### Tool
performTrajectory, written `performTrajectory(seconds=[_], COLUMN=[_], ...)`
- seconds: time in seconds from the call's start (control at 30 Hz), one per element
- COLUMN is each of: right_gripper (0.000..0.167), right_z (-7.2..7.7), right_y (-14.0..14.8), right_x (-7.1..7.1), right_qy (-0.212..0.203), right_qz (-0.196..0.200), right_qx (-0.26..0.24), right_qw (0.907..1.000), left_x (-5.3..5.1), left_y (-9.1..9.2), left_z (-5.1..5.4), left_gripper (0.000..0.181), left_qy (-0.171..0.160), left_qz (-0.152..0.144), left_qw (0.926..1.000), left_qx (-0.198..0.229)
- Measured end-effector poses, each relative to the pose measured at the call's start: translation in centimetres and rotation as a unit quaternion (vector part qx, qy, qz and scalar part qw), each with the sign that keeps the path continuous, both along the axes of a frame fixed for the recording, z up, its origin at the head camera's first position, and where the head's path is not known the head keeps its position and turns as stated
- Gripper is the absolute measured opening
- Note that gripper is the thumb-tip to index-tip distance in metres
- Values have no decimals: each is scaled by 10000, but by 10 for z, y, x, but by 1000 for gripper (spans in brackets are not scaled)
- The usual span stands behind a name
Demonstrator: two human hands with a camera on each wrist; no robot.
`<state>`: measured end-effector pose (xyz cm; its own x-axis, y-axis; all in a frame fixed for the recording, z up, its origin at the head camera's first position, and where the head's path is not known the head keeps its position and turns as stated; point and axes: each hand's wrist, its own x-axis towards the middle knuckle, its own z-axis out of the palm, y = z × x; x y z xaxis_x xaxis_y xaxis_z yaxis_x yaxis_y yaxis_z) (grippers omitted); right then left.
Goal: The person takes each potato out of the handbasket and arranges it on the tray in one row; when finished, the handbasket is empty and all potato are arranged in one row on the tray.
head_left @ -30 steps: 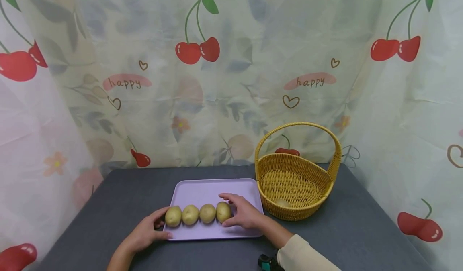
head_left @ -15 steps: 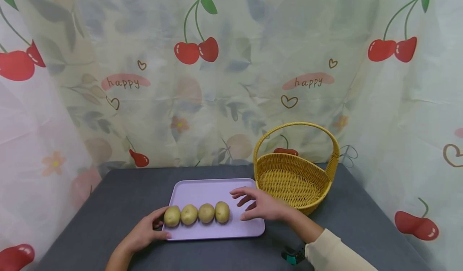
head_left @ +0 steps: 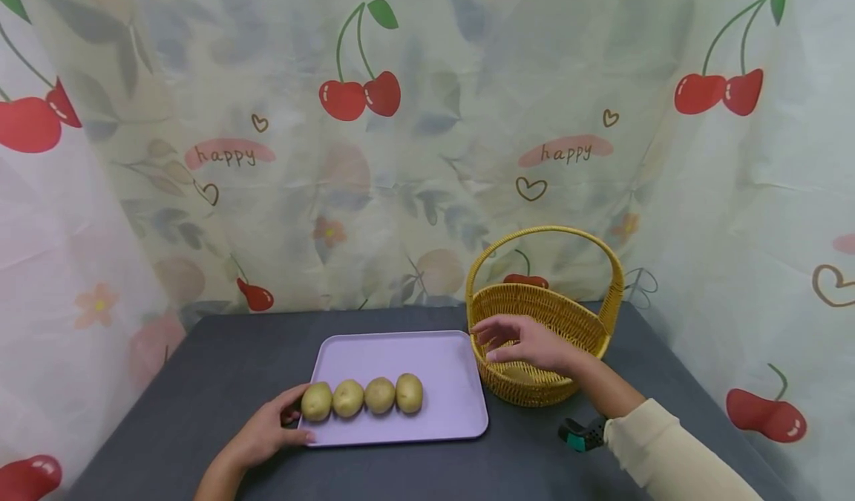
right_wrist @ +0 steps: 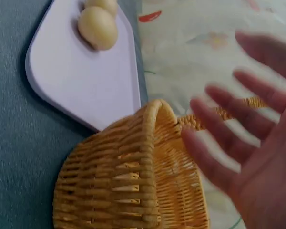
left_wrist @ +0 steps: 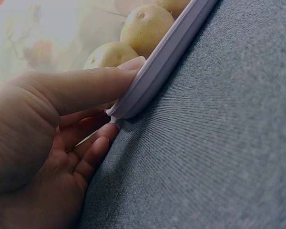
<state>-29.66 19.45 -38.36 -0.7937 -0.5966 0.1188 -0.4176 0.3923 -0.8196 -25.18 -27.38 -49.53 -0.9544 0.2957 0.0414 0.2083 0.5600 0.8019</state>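
Several potatoes point(head_left: 380, 395) stand in a row along the near left part of a lilac tray point(head_left: 447, 367). At the tray's near left corner, my left hand point(head_left: 267, 428) grips the edge. In the left wrist view the thumb point(left_wrist: 95, 86) lies over the tray's rim, with the other fingers curled at its side. My right hand point(head_left: 528, 343) is over the near left side of a wicker basket point(head_left: 534, 395), fingers spread and holding nothing. A pale rounded thing point(head_left: 518, 374) shows low in the basket, partly hidden by that hand.
The basket's tall arched handle point(head_left: 548, 229) rises beside the tray's right edge. Grey cloth point(head_left: 401, 475) covers the table. A printed curtain point(head_left: 427, 152) hangs behind and along both sides. A black and teal strapped device point(head_left: 581, 436) is at my right wrist.
My right hand has moved away from the rightmost potato, rightward and up to the basket, its fingers spread. My left hand stays at the tray corner, and the potatoes keep their row.
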Motion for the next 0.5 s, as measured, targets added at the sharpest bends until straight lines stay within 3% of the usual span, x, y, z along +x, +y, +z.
performTrajectory(seconds=[0.13,0.23,0.5], right_gripper=[38,37,42], right_z=[-3,-8,-24], right_y=[10,14,26], right_x=[-7,-12,-21], right_qy=[-236,-499,-1118], right_qz=[-706,-991,-811], right_qx=[266,385,805], right_qw=[9969,9931,9871], left_x=[0,-1,-1], left_y=[0,-1,-1], left_z=[0,-1,-1], left_gripper=[82,82,81], left_qy=[-20,-23,-80], left_qz=[14,25,8], left_qw=[10000,10000,9999], left_qx=[17,32,71])
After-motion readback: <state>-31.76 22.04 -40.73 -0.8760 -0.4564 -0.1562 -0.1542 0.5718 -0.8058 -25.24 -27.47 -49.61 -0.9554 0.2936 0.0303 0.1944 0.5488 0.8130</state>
